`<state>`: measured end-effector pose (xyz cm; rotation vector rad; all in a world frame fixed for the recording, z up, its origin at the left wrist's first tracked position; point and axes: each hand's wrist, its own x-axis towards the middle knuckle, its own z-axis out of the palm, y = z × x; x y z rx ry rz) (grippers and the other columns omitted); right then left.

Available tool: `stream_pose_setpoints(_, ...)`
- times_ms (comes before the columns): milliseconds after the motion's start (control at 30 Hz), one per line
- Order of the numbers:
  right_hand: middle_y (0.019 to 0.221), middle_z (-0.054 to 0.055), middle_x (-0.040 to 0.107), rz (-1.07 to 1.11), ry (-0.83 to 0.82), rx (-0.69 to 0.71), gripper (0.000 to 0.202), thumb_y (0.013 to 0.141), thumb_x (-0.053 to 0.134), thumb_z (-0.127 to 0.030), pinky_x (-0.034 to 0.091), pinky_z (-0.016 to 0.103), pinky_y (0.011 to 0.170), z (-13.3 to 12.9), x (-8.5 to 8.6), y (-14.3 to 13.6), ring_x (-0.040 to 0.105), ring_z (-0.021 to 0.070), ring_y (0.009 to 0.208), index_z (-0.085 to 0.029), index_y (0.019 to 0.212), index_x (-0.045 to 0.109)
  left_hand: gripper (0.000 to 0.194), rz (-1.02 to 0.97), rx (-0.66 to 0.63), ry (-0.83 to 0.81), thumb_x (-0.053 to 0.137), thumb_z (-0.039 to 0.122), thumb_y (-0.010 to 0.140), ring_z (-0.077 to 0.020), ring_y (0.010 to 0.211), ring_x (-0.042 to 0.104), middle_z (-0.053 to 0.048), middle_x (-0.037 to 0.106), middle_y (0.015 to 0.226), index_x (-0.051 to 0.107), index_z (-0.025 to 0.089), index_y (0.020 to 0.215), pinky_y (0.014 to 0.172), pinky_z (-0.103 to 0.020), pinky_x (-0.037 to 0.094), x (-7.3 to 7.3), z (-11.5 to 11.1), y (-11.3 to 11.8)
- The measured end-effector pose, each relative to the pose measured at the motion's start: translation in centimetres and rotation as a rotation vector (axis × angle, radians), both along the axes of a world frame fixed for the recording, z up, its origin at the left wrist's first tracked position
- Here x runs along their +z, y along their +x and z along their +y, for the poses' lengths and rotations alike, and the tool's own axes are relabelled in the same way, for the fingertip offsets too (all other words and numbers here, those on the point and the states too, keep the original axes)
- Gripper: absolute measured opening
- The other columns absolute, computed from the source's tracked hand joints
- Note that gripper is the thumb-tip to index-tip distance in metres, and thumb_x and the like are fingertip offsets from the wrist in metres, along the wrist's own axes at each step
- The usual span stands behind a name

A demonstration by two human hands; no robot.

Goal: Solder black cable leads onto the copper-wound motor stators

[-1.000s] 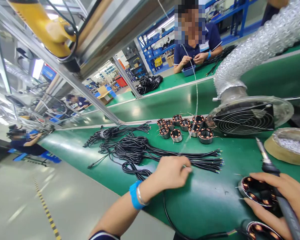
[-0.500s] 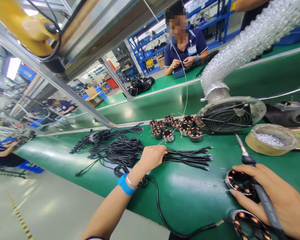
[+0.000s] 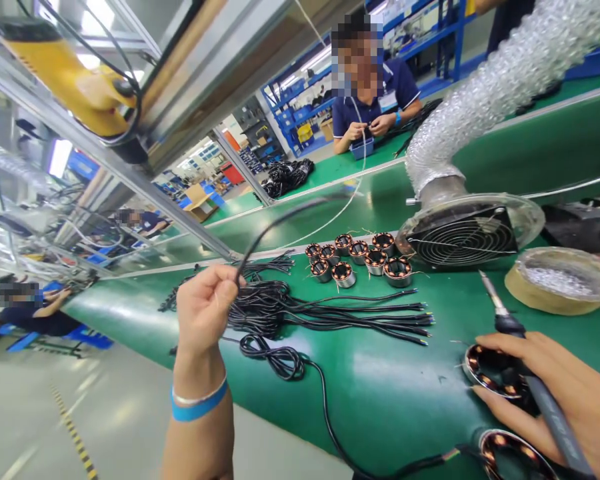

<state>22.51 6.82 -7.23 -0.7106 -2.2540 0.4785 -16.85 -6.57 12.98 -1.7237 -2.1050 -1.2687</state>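
My left hand (image 3: 205, 303), closed, is raised in front of the cable bundle and grips one black cable (image 3: 267, 230). The cable's free end arcs up and right, blurred. Below lies the bundle of black cables (image 3: 263, 313), stripped ends pointing right. At the lower right, my right hand (image 3: 565, 380) holds a soldering iron (image 3: 510, 325), tip pointing up and left. The same hand's thumb and finger are around a copper-wound stator (image 3: 473, 373) on the table. A second stator (image 3: 503, 437) is nearer me, with a cable (image 3: 325, 400) running to it.
Several stators (image 3: 375, 260) stand in a group near the back edge. To their right are a fume extractor fan (image 3: 463, 240) with its clear hose (image 3: 485, 100) and a round tub (image 3: 540, 287) of shiny shavings. A co-worker (image 3: 375, 100) sits across the green bench (image 3: 395, 360).
My left hand has risen off the bundle and moved left, drawing out one black cable. My right hand keeps its hold on the iron and the stator. The view has shifted slightly.
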Motion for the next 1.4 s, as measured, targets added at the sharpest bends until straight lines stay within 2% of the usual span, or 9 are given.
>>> stream_pose_setpoints(133,0.092,0.007,0.063,0.017,0.042,-0.003,0.037,0.086,0.061,-0.039,0.056,0.037,0.064,0.0,1.1,-0.1,0.065,0.025,0.076,-0.024,0.119,0.055,0.016,0.081,-0.355,-0.548,0.059,0.028,0.085,-0.0111,0.05,0.047,0.002,0.059,0.058,0.066,0.018,0.075,0.05,-0.023,0.034,-2.9,0.3,4.8)
stream_pose_setpoints(200,0.092,0.007,0.063,0.017,0.051,-0.021,0.036,0.086,0.061,-0.036,0.055,0.036,0.067,0.0,1.9,-0.2,0.064,0.0234,0.077,-0.022,0.119,0.054,0.011,0.156,-0.432,-0.841,0.059,0.022,0.084,-0.0119,0.053,0.051,0.002,0.06,0.06,0.067,0.019,0.077,0.053,-0.024,0.034,-5.4,1.2,6.8)
stream_pose_setpoints(300,0.093,0.007,0.062,0.012,0.039,-0.006,0.038,0.084,0.062,-0.031,0.055,0.035,0.07,0.0,3.0,-0.3,0.062,0.0223,0.081,-0.019,0.118,0.052,0.011,0.232,-0.455,-0.997,0.061,0.024,0.083,-0.0155,0.059,0.057,0.002,0.065,0.066,0.07,0.021,0.089,0.058,-0.026,0.036,-8.7,2.8,9.4)
stream_pose_setpoints(467,0.094,0.007,0.061,0.01,0.0,-0.021,0.038,0.082,0.062,-0.024,0.054,0.035,0.073,-0.1,3.6,-0.4,0.06,0.0216,0.083,-0.018,0.118,0.051,0.033,0.173,-0.658,-0.88,0.062,0.042,0.085,-0.0204,0.071,0.063,-0.002,0.07,0.081,0.066,0.022,0.111,0.064,-0.029,0.041,-11.5,5.3,15.1)
stream_pose_setpoints(567,0.093,0.007,0.061,0.012,-0.009,-0.02,0.041,0.08,0.063,-0.023,0.054,0.035,0.071,0.0,3.7,-0.1,0.06,0.0218,0.082,-0.018,0.118,0.051,0.021,0.184,-0.78,-0.836,0.057,0.032,0.087,-0.0202,0.074,0.061,-0.004,0.069,0.086,0.066,0.021,0.103,0.064,-0.028,0.04,-12.4,6.4,17.1)
stream_pose_setpoints(767,0.111,0.011,0.063,0.142,-0.021,0.039,0.045,0.078,0.063,-0.022,0.055,0.04,0.084,-0.2,5.4,0.1,0.062,0.0252,0.098,-0.019,0.121,0.05,0.016,-0.477,-0.648,-0.841,0.061,0.035,0.083,-0.0092,0.048,0.027,0.01,0.03,0.051,0.058,0.018,0.082,0.049,-0.022,0.023,-12.2,7.1,16.7)
stream_pose_setpoints(1000,0.083,-0.001,0.065,0.337,-0.206,-0.01,0.024,0.086,0.059,-0.013,0.054,0.023,0.061,-1.7,7.9,-2.2,0.064,0.0121,0.066,-0.024,0.106,0.054,0.03,-0.742,-0.68,-0.724,0.067,0.044,0.08,-0.0079,0.05,0.022,0.011,0.026,0.053,0.054,0.018,0.081,0.05,-0.021,0.023,-11.8,7.4,17.8)
stream_pose_setpoints(1167,0.082,-0.002,0.065,0.355,-0.242,0.034,0.027,0.082,0.06,-0.009,0.054,0.021,0.062,-1.3,8.8,-3.5,0.063,0.0108,0.067,-0.023,0.104,0.054,0.043,-0.568,-0.893,-0.638,0.042,0.053,0.096,-0.0161,0.079,0.051,-0.003,0.057,0.082,0.062,0.016,0.084,0.076,-0.029,0.042,-11.3,8.7,16.7)
stream_pose_setpoints(1400,0.083,-0.003,0.063,0.36,-0.406,0.006,0.032,0.078,0.061,-0.01,0.055,0.02,0.06,-1.4,9.6,-4.8,0.062,0.0086,0.063,-0.021,0.107,0.053,0.038,-0.378,-0.8,-0.521,0.035,0.047,0.1,-0.0173,0.082,0.051,-0.003,0.056,0.082,0.055,0.019,0.082,0.08,-0.03,0.042,-11.8,7.6,16.9)
